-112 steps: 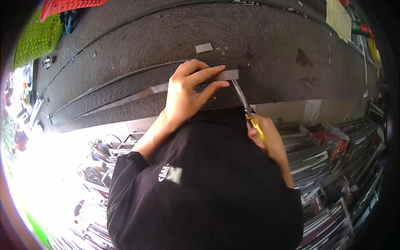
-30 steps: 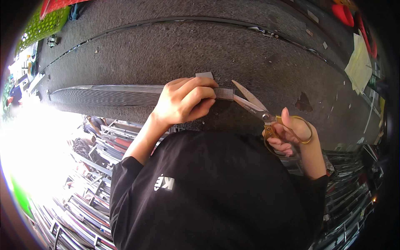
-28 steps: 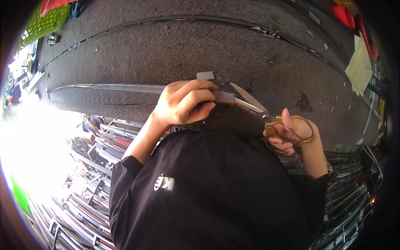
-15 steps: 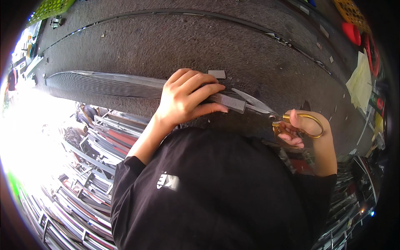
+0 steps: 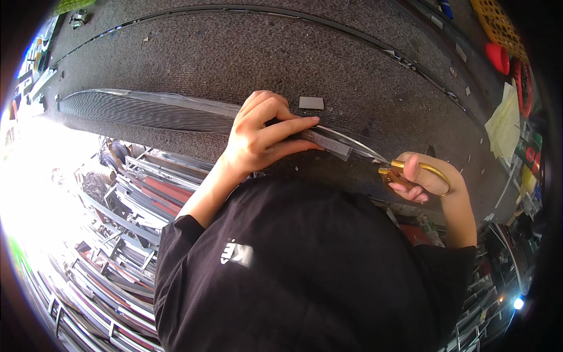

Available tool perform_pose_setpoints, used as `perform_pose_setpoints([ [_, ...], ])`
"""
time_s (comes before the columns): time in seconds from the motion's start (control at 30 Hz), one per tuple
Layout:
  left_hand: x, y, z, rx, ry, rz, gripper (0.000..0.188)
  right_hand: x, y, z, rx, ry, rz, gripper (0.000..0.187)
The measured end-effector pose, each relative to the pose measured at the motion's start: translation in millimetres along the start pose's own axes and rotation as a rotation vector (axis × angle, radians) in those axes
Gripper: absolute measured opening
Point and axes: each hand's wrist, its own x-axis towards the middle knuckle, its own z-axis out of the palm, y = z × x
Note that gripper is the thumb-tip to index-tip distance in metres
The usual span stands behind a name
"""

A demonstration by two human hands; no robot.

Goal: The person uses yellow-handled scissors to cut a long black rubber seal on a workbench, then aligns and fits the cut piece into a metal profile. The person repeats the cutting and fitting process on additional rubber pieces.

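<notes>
My left hand (image 5: 261, 136) grips a long grey ribbed strip (image 5: 146, 110) that runs off to the left over a dark rough work surface (image 5: 246, 53). The strip's cut end (image 5: 328, 144) sticks out just past my fingertips. My right hand (image 5: 431, 179) holds yellow-handled scissors (image 5: 390, 167), fingers through the loops. Their thin blades (image 5: 352, 141) reach left to the strip's end. A small grey cut-off piece (image 5: 311, 102) lies on the surface just above my left fingers.
A black-sleeved torso (image 5: 305, 270) fills the lower middle. Stacked metal frames and trim parts (image 5: 117, 223) lie at lower left. A yellow paper sheet (image 5: 505, 123), a red object (image 5: 498, 57) and an orange basket (image 5: 497, 17) sit at the right rim.
The view has swung, so the strip now runs further left. My right hand with the scissors has drawn a little right, and the blades have narrowed at the strip's end.
</notes>
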Motion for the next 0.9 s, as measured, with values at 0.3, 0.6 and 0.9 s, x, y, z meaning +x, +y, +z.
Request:
perform_pose_setpoints([
  [0.3,0.0,-2.7,-0.5,-0.015,-0.038,0.001,0.052,1.6,10.4,6.0,-0.108,0.043,-0.210,0.078],
  [0.6,18.9,7.3,1.2,0.038,-0.201,0.015,0.045,14.3,55.0,47.0,0.152,0.152,-0.261,0.074],
  [0.9,11.7,-0.6,-1.6,-0.011,-0.246,-0.058,0.038,97.0,92.4,118.5,0.191,0.503,-0.577,0.081],
])
